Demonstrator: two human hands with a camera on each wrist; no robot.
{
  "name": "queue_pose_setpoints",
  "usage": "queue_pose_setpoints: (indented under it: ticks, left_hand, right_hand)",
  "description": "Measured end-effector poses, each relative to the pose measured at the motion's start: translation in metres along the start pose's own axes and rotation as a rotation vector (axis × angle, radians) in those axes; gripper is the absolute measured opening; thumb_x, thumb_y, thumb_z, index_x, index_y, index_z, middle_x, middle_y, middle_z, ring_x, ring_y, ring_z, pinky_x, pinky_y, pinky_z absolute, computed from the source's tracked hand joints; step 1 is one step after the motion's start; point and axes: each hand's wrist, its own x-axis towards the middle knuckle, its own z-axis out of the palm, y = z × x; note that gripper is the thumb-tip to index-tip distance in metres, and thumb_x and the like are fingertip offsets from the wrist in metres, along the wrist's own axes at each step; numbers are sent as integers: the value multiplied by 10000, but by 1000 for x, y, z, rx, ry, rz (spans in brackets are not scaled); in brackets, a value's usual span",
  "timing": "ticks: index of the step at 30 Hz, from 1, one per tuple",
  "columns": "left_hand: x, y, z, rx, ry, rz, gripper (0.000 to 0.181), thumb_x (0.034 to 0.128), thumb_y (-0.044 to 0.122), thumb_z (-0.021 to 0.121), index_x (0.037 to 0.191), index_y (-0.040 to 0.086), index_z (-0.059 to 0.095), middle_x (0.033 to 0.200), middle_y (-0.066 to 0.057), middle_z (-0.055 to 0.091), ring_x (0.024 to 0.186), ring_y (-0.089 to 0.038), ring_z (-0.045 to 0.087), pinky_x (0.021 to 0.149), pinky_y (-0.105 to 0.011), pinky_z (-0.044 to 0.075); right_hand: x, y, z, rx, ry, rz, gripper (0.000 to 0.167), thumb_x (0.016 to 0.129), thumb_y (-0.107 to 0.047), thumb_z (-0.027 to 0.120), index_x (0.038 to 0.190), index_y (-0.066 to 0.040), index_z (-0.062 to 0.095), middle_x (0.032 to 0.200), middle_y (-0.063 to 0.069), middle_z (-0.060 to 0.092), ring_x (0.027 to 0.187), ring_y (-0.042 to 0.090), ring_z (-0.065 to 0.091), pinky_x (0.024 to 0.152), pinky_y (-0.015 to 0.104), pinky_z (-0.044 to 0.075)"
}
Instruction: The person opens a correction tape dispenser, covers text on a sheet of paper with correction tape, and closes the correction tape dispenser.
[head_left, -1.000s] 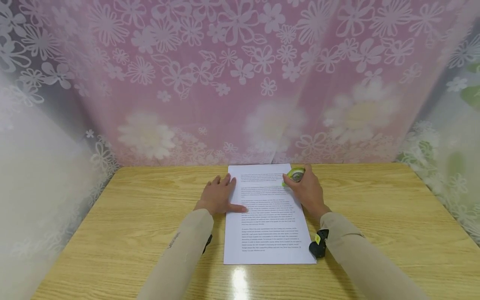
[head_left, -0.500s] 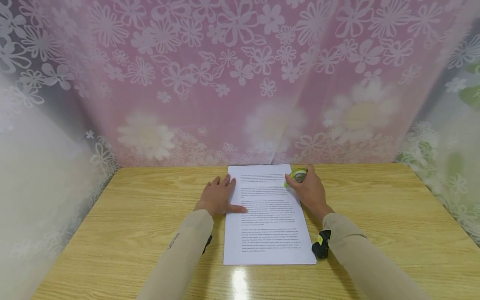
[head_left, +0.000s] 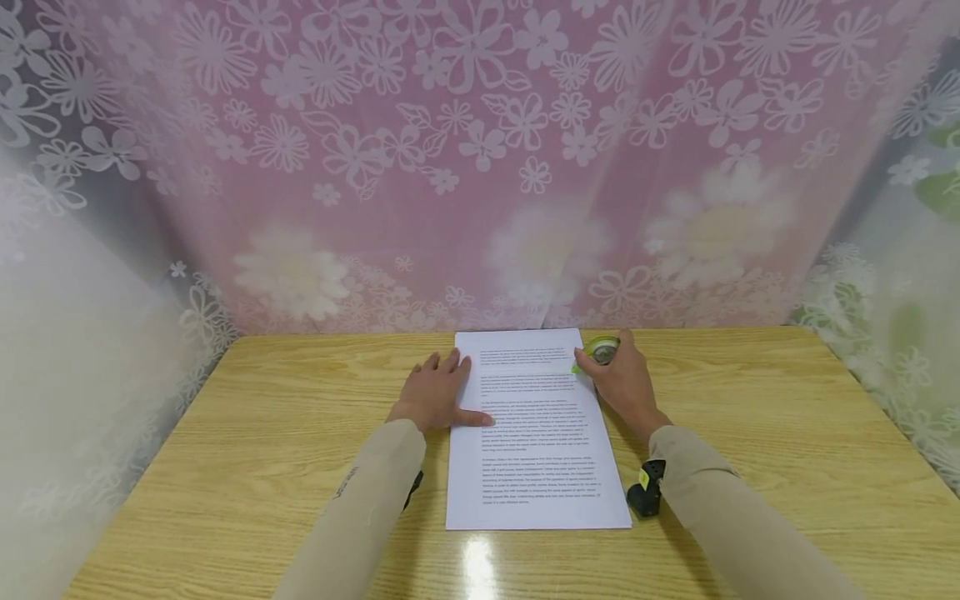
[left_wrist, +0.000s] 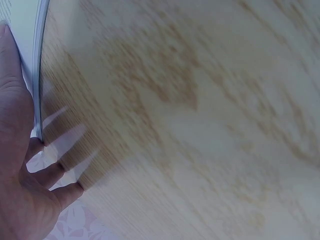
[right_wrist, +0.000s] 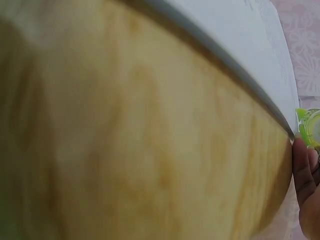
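A stack of white printed paper (head_left: 536, 492) lies on the wooden table, its long side running away from me. My left hand (head_left: 431, 392) rests at the stack's left edge, fingers spread and thumb stretched over the top sheet. In the left wrist view the fingers (left_wrist: 47, 175) show beside the stack's thick edge. My right hand (head_left: 628, 385) grips a green see-through correction tape (head_left: 602, 350) with a round reel inside, between thumb and fingers. Its tip is at the right margin of the top sheet, near the upper paragraphs. The right wrist view shows only part of the correction tape.
A pink flowered curtain (head_left: 420, 208) hangs along the table's back edge, just behind the paper. Pale flowered cloth also closes off both sides. Bare wood of the table (head_left: 772, 417) shows to the left and right of the stack.
My right hand has slid a short way to the right with the correction tape, from over the text to the sheet's right margin. The left hand and the paper have stayed in place.
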Motion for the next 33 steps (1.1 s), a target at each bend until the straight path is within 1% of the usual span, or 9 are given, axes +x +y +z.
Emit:
queue_pose_setpoints:
  ticks: [4,6,8,11,13,15,23,29,33]
  left_hand:
    - [0,-1,-1,4,-6,-5,1119,693,831,514,1518,115,271,1558,-113,219,1374,-401,257,1055,-545,282]
    - [0,-1,-1,1,-4,-5,1119,694,829,515,1518,113,272,1558,-114,219,1374,-402,257,1055,-547,282]
    - [0,-2,0,-6,1,2,1117,695,827,518,1516,109,278,1555,-118,225,1370,-405,263,1051,-550,285]
    - [-1,-4,2,-13,9,7,1120,694,827,520,1516,107,276,1554,-119,227,1368,-403,265,1047,-551,290]
    - [-1,-5,3,-11,13,3,1121,692,829,520,1517,110,274,1556,-115,224,1370,-398,264,1048,-549,289]
    - [-2,-5,2,-13,16,-5,1118,693,826,524,1517,113,273,1557,-111,221,1373,-396,259,1050,-550,285]
    - [-2,-3,0,-35,6,3,1107,706,815,530,1519,112,267,1558,-124,210,1377,-407,241,1051,-557,277]
    - [-1,-2,1,-15,-2,3,1113,703,823,518,1521,113,260,1561,-112,207,1377,-398,246,1052,-548,281]
    - [0,-2,2,-15,1,1,1116,700,823,524,1519,111,265,1561,-111,210,1374,-398,250,1052,-548,281]
  right_hand:
    - [0,-1,0,14,2,-4,710,884,-417,658,1308,47,328,954,207,583,736,275,605,611,347,486]
    - [0,1,0,49,0,18,723,885,-439,650,1311,47,326,957,201,578,728,257,600,608,335,486]
    - [1,6,0,117,-5,64,733,884,-472,639,1306,41,330,947,179,573,693,223,607,600,312,495]
    - [2,12,-3,276,-12,131,714,887,-499,618,1270,32,333,895,171,570,614,171,611,593,292,527]
    - [5,13,-5,360,-17,155,701,878,-515,618,1235,20,340,843,158,570,562,147,611,588,288,541]
    - [6,13,-7,411,-25,166,700,872,-527,618,1210,22,343,802,155,566,535,133,602,588,293,548]
    - [7,13,-11,425,-26,256,778,837,-584,623,1253,19,359,783,97,550,528,105,590,583,277,544]
    - [6,12,-11,419,-59,239,676,862,-536,630,1208,0,405,763,78,565,547,118,601,590,273,540]
    - [0,-2,-1,453,-48,237,645,844,-489,682,1179,-16,400,784,82,563,561,128,588,572,265,530]
